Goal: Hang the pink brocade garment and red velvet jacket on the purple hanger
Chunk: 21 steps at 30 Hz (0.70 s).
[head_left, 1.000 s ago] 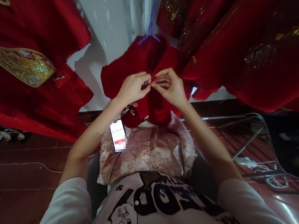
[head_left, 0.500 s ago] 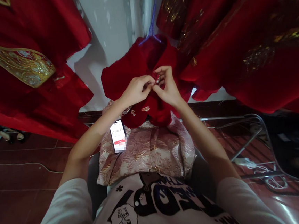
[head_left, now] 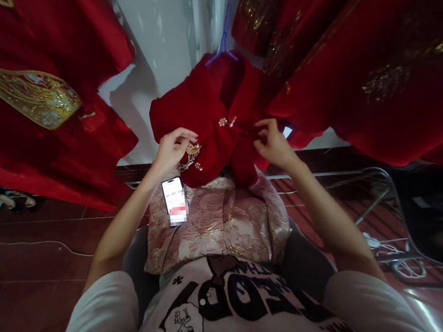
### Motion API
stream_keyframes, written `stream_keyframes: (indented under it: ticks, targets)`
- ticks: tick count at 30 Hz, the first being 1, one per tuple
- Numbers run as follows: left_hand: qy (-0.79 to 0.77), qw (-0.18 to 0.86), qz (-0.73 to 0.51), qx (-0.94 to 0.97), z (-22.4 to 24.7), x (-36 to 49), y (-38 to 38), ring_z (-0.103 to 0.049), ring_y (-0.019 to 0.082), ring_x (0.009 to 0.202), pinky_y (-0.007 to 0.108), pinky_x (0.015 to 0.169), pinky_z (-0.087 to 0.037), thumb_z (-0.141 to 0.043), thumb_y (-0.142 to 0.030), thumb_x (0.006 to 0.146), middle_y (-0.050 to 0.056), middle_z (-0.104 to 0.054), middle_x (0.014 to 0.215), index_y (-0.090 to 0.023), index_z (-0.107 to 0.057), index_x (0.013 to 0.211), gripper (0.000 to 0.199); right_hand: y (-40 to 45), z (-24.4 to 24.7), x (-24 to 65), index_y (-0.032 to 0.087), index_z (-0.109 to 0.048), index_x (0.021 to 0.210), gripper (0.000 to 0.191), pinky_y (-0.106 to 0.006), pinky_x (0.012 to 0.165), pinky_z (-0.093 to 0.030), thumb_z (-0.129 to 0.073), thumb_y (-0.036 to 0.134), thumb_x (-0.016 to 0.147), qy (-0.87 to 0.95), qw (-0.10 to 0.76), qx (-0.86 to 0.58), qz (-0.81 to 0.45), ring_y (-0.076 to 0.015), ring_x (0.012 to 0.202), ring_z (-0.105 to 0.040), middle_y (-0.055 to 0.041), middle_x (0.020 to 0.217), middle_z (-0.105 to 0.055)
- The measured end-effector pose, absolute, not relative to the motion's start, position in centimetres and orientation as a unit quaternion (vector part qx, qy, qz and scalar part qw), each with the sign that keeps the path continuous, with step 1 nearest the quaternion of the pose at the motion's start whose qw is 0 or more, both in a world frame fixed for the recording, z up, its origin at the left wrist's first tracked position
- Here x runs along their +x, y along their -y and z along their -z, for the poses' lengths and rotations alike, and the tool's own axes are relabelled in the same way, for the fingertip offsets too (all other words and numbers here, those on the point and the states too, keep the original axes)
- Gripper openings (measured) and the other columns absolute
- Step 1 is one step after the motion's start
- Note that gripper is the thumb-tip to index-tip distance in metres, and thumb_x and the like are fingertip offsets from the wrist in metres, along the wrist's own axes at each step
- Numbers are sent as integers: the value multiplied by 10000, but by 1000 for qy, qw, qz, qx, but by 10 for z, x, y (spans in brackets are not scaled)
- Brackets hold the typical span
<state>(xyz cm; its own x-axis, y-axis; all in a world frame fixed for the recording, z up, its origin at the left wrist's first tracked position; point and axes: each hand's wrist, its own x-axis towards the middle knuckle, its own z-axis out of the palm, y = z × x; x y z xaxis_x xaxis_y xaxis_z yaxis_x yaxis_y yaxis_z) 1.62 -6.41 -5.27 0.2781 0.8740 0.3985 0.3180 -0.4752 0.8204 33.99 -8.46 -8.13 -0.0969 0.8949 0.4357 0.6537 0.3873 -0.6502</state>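
Note:
A red velvet-looking garment [head_left: 200, 103] hangs before me from a purple hanger [head_left: 224, 52]. At its front overlap sit a flower-shaped jewelled ornament [head_left: 223, 122] and a slim one [head_left: 233, 121] beside it. My left hand [head_left: 175, 147] is at the garment's left side, fingers bent but apart, next to a gold brooch with bead strands [head_left: 193, 149]. Below that brooch is another small flower ornament [head_left: 198, 166]. On the garment's right side, my right hand [head_left: 274, 143] has curled fingers at a fold of the cloth; the fingertips are partly hidden.
A pink brocade cushion [head_left: 210, 218] lies on my lap, with a lit phone [head_left: 175, 201] on its left. Red embroidered garments [head_left: 89, 33] hang on both sides. A black chair [head_left: 435, 219] and white cables [head_left: 387, 244] are at the right.
My hands have parted from the middle of the garment, left hand moving left and down, right hand moving right. The flower and slim ornaments at the overlap are now uncovered.

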Motion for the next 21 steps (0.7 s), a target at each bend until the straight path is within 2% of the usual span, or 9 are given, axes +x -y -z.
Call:
stream_keyframes:
  ticks: [3,7,10,12,16,18,21]
  targets:
    - [-419,308,-421,743,67,7,71,-759,141,956,246,826,-619,-533,-100,920,81,-795,1064,-157,-753,1021,249,87,66,363,221,-529,1138,343,-344,728,-517,-623,238,809,705,450,-537,-109,-166,739,-581,-16,867,-604]
    - [-431,315,-396,747,78,11,78,-758,167,1018,279,867,-629,-574,-162,922,103,-774,1191,-152,-740,1162,292,105,29,358,223,-567,1086,250,-278,609,-468,-667,294,868,719,491,-480,-104,-128,663,-536,-4,825,-591]
    - [-438,319,-391,744,81,19,79,-762,161,994,269,866,-627,-594,-171,916,105,-774,1193,-144,-727,1202,317,127,6,335,215,-581,1069,250,-258,596,-453,-693,332,879,752,473,-442,-124,-127,698,-562,-11,842,-607]
    - [-442,315,-401,738,82,24,79,-761,149,970,254,859,-622,-596,-142,900,98,-782,1158,-137,-728,1177,307,138,1,316,207,-579,1053,218,-260,644,-477,-669,340,904,780,436,-417,-165,-126,730,-589,-12,855,-624]
    - [-450,305,-439,715,82,28,80,-751,134,914,230,809,-615,-617,-96,853,84,-789,1073,-129,-720,1096,265,134,18,276,207,-565,1015,155,-257,676,-482,-641,281,901,812,375,-382,-232,-122,734,-601,-6,865,-632]
    - [-452,307,-442,712,81,28,81,-747,126,888,228,800,-612,-619,-76,836,75,-787,1046,-134,-717,1088,276,121,34,259,208,-557,995,150,-268,670,-480,-643,247,878,803,367,-395,-253,-113,664,-572,10,821,-606]
    - [-455,310,-437,711,79,27,84,-744,118,875,230,811,-607,-612,-60,827,70,-784,1050,-143,-721,1087,293,98,59,239,212,-545,984,188,-292,682,-513,-662,253,843,746,405,-444,-287,-117,653,-573,7,850,-578]
